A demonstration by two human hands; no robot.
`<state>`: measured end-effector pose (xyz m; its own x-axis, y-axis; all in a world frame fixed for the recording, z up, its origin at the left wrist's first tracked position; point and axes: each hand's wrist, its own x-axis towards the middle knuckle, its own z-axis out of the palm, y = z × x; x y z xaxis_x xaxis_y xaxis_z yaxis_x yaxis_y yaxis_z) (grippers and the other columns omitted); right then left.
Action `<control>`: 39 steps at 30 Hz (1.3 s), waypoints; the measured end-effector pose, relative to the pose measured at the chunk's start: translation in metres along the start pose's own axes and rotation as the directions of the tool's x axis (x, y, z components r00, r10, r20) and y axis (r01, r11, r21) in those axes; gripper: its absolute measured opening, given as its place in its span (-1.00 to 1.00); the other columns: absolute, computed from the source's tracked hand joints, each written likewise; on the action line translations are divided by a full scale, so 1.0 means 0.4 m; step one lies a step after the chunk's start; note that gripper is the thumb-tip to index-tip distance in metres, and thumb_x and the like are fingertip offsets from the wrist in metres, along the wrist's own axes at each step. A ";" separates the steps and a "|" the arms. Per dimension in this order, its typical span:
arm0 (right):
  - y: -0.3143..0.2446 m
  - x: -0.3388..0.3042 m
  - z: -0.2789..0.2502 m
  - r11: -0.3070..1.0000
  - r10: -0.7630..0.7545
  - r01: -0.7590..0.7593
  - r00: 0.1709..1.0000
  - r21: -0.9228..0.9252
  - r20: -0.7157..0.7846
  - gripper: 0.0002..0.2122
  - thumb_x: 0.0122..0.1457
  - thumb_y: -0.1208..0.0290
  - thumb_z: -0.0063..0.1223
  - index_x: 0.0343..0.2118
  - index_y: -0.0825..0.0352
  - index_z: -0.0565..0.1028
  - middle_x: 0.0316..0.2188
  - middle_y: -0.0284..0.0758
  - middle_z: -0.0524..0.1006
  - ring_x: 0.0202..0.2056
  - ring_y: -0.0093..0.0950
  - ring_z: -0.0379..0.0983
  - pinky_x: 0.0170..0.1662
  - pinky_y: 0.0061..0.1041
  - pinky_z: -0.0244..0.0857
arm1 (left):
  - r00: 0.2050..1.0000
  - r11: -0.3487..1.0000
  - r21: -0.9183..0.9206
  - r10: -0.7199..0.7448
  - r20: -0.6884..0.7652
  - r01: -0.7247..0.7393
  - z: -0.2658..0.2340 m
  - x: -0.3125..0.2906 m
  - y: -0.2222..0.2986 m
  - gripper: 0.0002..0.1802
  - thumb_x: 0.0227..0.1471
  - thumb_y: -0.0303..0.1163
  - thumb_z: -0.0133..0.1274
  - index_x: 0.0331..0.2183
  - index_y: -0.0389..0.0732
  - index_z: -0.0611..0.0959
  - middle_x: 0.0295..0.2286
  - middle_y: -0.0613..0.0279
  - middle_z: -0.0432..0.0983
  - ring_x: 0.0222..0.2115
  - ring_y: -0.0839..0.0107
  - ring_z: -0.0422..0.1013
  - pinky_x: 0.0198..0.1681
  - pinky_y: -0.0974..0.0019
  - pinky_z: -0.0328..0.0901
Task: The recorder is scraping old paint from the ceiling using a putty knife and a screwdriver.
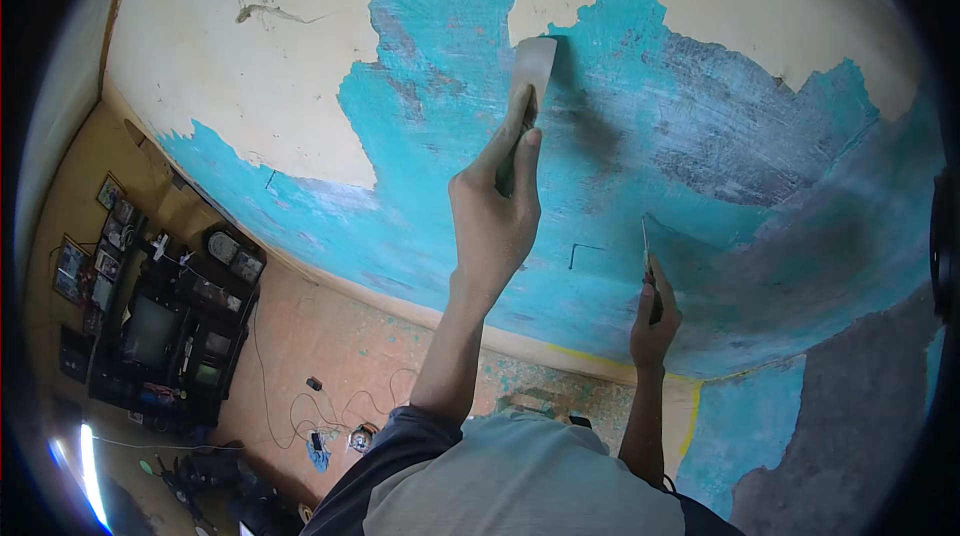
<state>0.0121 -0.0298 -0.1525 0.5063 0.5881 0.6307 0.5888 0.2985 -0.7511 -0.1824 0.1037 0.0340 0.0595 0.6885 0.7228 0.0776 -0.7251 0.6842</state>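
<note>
Left hand (497,221) is gripping a putty knife (537,58), blade meeting the cream paint's (300,76) ragged edge above turquoise wall (430,166), contact unclear; right hand (655,324) is holding a thin-bladed tool (646,239). Probably scraping; next stroke is likely needing a low blade angle.

I grip a broad putty knife (537,63) in my left hand (495,226), its flat, pale metal blade pointing up, its straight end at a notch in the ragged lower border of the cream paint (250,86); whether it touches, I can't tell. Lower down, in my right hand (655,331), a dark-handled scraper (648,258) also points up, its thin blade seen nearly edge-on. Below the cream coat, my wall (425,161) shows turquoise with scuffed grey patches.
</note>
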 end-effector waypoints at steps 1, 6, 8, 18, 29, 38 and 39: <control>0.002 0.001 0.001 1.000 -0.031 0.031 0.999 0.005 -0.010 -0.64 0.46 0.40 -0.08 0.24 0.32 0.48 -0.19 -0.43 0.61 -0.47 -0.72 0.13 -0.41 -0.63 0.06 | 0.994 0.994 0.003 0.106 -0.039 -0.106 0.002 0.009 -0.003 -0.58 0.35 -0.45 0.00 0.19 -0.30 0.55 -0.08 -0.16 0.65 -0.28 0.67 0.46 -0.26 0.40 0.42; -0.001 -0.005 -0.007 1.000 0.025 -0.025 1.000 -0.005 0.015 -0.65 0.46 0.40 -0.07 0.24 0.33 0.48 -0.20 -0.44 0.61 -0.50 -0.73 0.09 -0.45 -0.62 0.02 | 0.999 0.999 0.000 -0.033 0.013 0.033 -0.008 -0.026 0.003 -0.57 0.38 -0.39 -0.02 0.21 -0.28 0.52 -0.01 -0.06 0.62 -0.21 0.62 0.45 -0.15 0.40 0.40; 0.009 -0.007 -0.001 1.000 0.013 -0.013 1.000 -0.003 0.008 -0.65 0.45 0.41 -0.08 0.24 0.33 0.48 -0.21 -0.44 0.61 -0.51 -0.73 0.07 -0.46 -0.62 0.00 | 0.980 0.981 -0.003 -0.192 0.060 0.192 -0.008 -0.024 0.021 -0.56 0.40 -0.33 -0.04 0.22 -0.26 0.51 0.04 0.03 0.61 -0.14 0.58 0.45 -0.05 0.39 0.39; 0.013 -0.012 0.010 1.000 0.001 -0.001 1.000 0.007 0.016 -0.64 0.46 0.38 -0.08 0.24 0.33 0.47 -0.23 -0.44 0.62 -0.48 -0.75 0.15 -0.43 -0.65 0.03 | 0.985 0.987 0.016 -0.161 0.054 0.161 -0.011 -0.025 0.005 -0.56 0.40 -0.31 -0.03 0.23 -0.19 0.53 -0.23 0.30 0.64 -0.51 0.69 0.15 -0.50 0.50 0.12; 0.012 -0.017 -0.002 0.996 0.072 -0.073 0.997 0.050 0.020 -0.66 0.42 0.48 -0.04 0.22 0.34 0.49 -0.09 -0.21 0.66 -0.21 -0.63 0.51 -0.17 -0.61 0.34 | 0.998 0.997 0.037 -0.062 0.004 0.062 -0.008 0.006 0.005 -0.57 0.38 -0.39 -0.01 0.22 -0.22 0.53 -0.16 0.05 0.69 -0.42 0.69 0.31 -0.40 0.44 0.31; 0.022 -0.015 -0.004 1.000 -0.007 0.007 1.000 0.000 -0.015 -0.65 0.45 0.45 -0.09 0.24 0.32 0.48 -0.20 -0.44 0.63 -0.52 -0.73 0.07 -0.47 -0.60 0.00 | 0.995 0.992 0.070 -0.103 0.014 0.102 -0.010 -0.015 0.001 -0.58 0.36 -0.42 0.02 0.20 -0.24 0.55 -0.36 0.04 0.69 -0.52 0.69 0.21 -0.54 0.45 0.21; 0.013 -0.014 -0.008 1.000 0.019 -0.019 1.000 -0.008 -0.001 -0.65 0.45 0.45 -0.09 0.24 0.32 0.48 -0.21 -0.44 0.63 -0.53 -0.73 0.06 -0.47 -0.60 -0.01 | 0.998 0.996 0.068 -0.048 -0.043 0.051 -0.012 0.015 0.003 -0.58 0.36 -0.41 0.01 0.20 -0.25 0.55 -0.41 0.10 0.64 -0.54 0.69 0.17 -0.56 0.45 0.17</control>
<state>0.0142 -0.0342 -0.1593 0.5183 0.5930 0.6162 0.5841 0.2809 -0.7615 -0.1867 0.1071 0.0397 0.0129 0.7215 0.6923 0.1480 -0.6861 0.7123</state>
